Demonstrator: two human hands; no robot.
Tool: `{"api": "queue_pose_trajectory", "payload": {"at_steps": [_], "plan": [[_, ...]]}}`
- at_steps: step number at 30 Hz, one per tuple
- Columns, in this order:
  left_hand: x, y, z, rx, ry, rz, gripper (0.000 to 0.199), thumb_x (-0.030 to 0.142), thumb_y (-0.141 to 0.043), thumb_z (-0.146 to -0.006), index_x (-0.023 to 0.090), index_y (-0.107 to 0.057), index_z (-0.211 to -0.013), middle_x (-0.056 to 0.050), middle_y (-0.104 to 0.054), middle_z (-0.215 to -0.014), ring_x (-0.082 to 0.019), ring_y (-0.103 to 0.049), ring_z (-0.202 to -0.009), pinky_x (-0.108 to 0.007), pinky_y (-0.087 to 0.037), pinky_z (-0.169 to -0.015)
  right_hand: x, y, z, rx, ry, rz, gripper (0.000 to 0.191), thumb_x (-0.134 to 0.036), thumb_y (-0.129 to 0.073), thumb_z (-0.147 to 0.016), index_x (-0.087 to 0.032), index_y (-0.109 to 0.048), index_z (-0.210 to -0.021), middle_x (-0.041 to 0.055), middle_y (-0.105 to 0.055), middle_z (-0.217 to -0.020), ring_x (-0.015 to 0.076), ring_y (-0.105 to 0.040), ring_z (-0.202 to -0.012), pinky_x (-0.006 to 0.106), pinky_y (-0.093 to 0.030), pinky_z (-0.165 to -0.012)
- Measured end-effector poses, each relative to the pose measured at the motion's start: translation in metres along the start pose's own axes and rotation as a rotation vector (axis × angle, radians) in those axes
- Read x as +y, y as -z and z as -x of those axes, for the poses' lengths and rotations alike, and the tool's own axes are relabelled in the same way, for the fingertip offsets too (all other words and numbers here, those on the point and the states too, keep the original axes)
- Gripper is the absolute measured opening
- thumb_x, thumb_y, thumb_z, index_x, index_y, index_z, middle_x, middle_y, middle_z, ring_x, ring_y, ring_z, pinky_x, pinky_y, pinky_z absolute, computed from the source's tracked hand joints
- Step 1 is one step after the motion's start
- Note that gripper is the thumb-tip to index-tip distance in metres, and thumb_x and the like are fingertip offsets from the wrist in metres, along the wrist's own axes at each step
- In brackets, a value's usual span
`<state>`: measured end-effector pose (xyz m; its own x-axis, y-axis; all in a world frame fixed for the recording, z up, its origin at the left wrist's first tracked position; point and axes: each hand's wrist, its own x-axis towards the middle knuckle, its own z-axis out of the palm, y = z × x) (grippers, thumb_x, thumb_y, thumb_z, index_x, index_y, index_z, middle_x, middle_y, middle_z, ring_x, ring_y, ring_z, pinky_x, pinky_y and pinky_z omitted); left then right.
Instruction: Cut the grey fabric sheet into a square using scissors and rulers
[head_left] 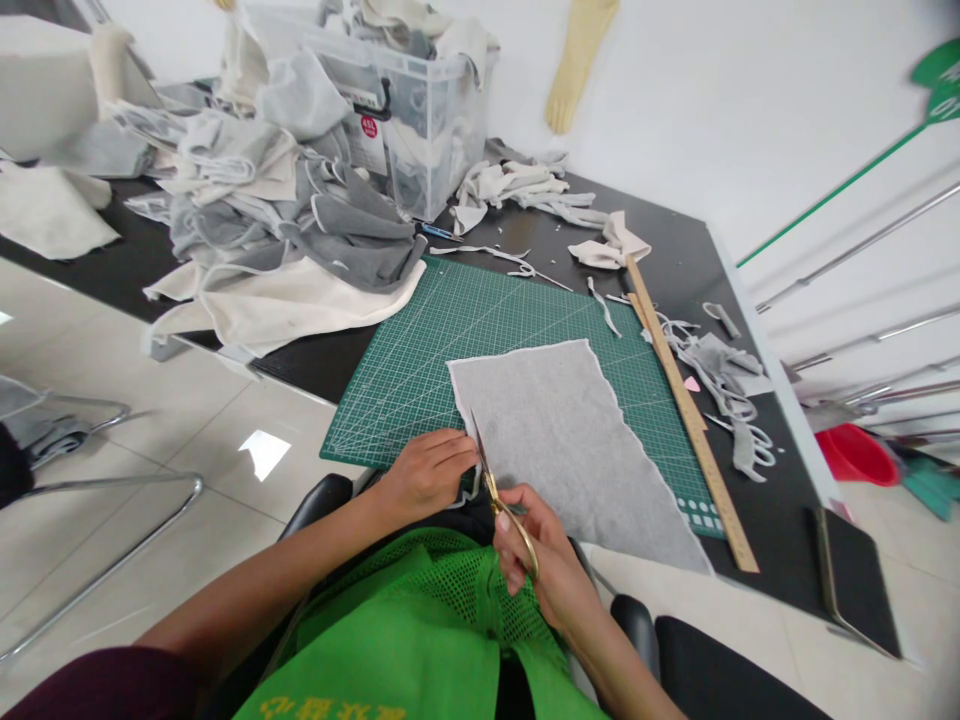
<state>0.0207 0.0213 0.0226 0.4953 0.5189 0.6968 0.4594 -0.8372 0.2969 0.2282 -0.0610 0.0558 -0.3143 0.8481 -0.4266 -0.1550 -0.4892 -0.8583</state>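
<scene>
A grey towel-like cloth [555, 430] lies on the green cutting mat [390, 385], its near corner hanging past the table edge. My left hand [431, 475] is closed on the cloth's left edge, where a narrow strip dangles below the fingers. In my right hand [536, 550] are scissors with gold handles [492, 490], my fingers through the loops. Their blades point away from me along the cloth's left edge, close beside my left fingertips. How far the blades are apart is hard to make out.
A long wooden ruler [694, 425] lies along the mat's right side, near cloth scraps [724, 370] and white-handled scissors [761, 440]. A phone-like dark slab [855, 580] sits at the right edge. Piled fabric [247, 200] and a clear plastic box [427, 130] stand at the back left.
</scene>
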Motion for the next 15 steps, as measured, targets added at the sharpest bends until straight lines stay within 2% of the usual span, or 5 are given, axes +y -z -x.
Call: {"api": "queue_pose_trajectory", "payload": {"at_steps": [9, 15], "plan": [[-0.0004, -0.0003, -0.0009, 0.014, 0.007, 0.032, 0.028, 0.001, -0.046, -0.090, 0.016, -0.065, -0.105, -0.010, -0.074, -0.104, -0.019, -0.071, -0.099, -0.036, -0.061, -0.095, -0.0002, -0.0033, -0.0005, 0.001, 0.012, -0.009, 0.041, -0.056, -0.071, -0.091, -0.022, -0.054, -0.107, -0.0129, -0.045, -0.058, 0.0028, -0.033, -0.038, 0.014, -0.035, -0.037], [-0.0008, -0.0014, 0.0026, -0.022, 0.006, 0.044, 0.028, 0.000, -0.048, -0.089, 0.015, -0.064, -0.106, -0.009, -0.073, -0.103, -0.020, -0.069, -0.099, -0.038, -0.061, -0.095, -0.0011, -0.0039, 0.0038, -0.011, 0.016, -0.022, 0.042, -0.057, -0.071, -0.092, -0.022, -0.055, -0.109, -0.0130, -0.043, -0.058, 0.0025, -0.033, -0.038, 0.014, -0.034, -0.036]]}}
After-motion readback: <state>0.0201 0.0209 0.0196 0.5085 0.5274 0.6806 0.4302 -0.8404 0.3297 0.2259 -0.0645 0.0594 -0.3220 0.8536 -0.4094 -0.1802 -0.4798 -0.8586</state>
